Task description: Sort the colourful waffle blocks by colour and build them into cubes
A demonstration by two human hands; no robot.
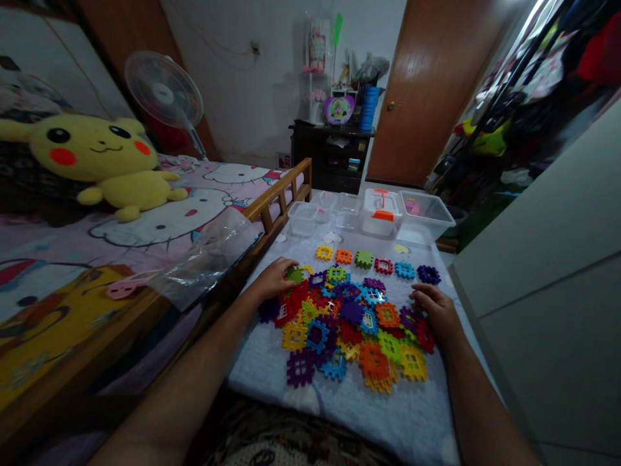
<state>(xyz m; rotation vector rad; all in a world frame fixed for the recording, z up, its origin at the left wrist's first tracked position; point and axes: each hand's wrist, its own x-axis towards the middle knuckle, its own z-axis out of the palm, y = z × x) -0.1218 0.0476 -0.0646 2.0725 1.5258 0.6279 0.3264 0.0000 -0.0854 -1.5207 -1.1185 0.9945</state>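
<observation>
A pile of colourful toothed plastic tiles (352,310) lies on a table with a pale blue cloth (310,398). Behind it runs a row of single tiles: yellow (324,253), orange (343,257), green (363,259), red (383,266), light blue (404,270) and dark purple (429,274). My left hand (276,278) rests at the pile's left edge by a green tile, fingers apart. My right hand (436,307) is at the right edge beside purple and red tiles, its fingers apart and holding nothing visible.
Clear containers (303,219) and a lidded box with orange latches (381,223) stand at the table's far end, beside an open clear bin (427,210). A wooden bed rail (276,197) borders the left side; a white cabinet (548,259) stands at right.
</observation>
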